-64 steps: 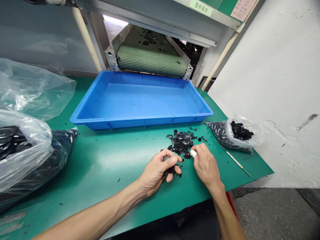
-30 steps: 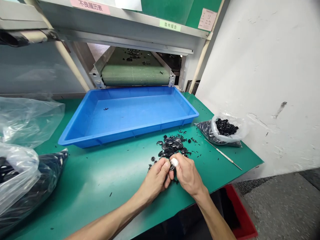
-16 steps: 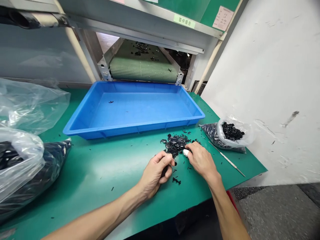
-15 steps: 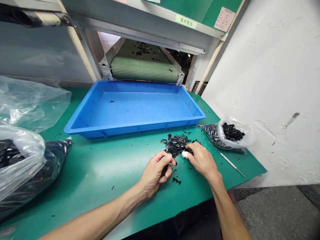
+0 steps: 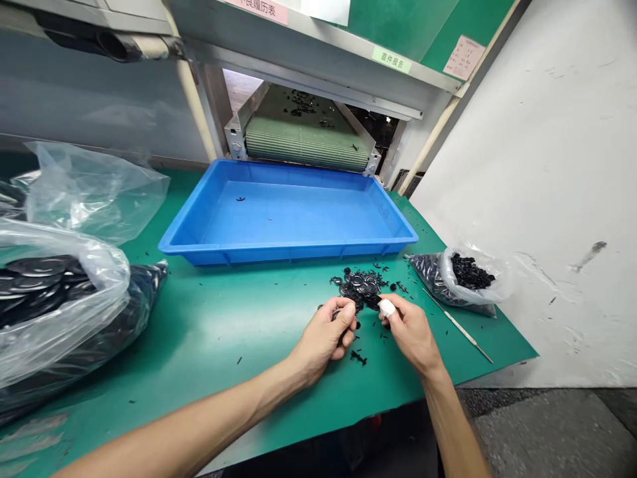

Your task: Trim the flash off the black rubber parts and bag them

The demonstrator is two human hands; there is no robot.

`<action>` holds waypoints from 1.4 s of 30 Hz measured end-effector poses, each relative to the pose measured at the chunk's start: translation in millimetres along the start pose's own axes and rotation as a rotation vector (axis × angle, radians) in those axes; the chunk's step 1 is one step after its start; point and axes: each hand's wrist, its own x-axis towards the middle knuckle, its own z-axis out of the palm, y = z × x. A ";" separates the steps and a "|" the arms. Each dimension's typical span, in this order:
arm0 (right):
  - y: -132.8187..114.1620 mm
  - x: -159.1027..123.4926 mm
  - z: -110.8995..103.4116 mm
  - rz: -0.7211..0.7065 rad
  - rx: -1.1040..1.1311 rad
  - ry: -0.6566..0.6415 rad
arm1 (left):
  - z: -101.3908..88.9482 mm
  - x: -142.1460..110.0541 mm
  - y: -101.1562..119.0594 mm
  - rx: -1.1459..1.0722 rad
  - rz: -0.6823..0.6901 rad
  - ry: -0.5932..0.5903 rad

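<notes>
Black plastic discs point(image 5: 359, 287) lying heaped mid-desk point(image 5: 223, 332); left hand point(image 5: 323, 340) curling fingers point(image 5: 344, 326) around one disc, right hand point(image 5: 409, 334) pressing taped fingers point(image 5: 387, 307) together beside it.

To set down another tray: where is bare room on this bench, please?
The green mat is mostly bare between the large plastic bag and the left hand, below the blue tray. Crowded at the black pieces, between tray and right hand.
</notes>
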 end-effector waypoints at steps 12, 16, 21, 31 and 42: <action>-16.2 -32.3 7.8 -0.139 -0.020 -0.084 | -2.3 -4.7 -3.3 0.416 0.089 -0.152; -15.9 -30.5 3.6 -0.194 -0.023 -0.125 | -1.1 -5.5 -4.2 0.562 0.140 -0.157; -14.3 -27.9 22.5 0.041 0.217 -0.077 | -1.0 -0.8 -10.9 0.488 0.096 -0.106; -15.7 39.8 7.4 -0.200 -0.475 0.018 | -3.6 -2.6 -4.2 0.071 0.048 -0.096; -6.9 53.3 15.4 -0.206 -0.494 0.042 | -8.1 -3.8 -0.3 -0.077 0.028 -0.095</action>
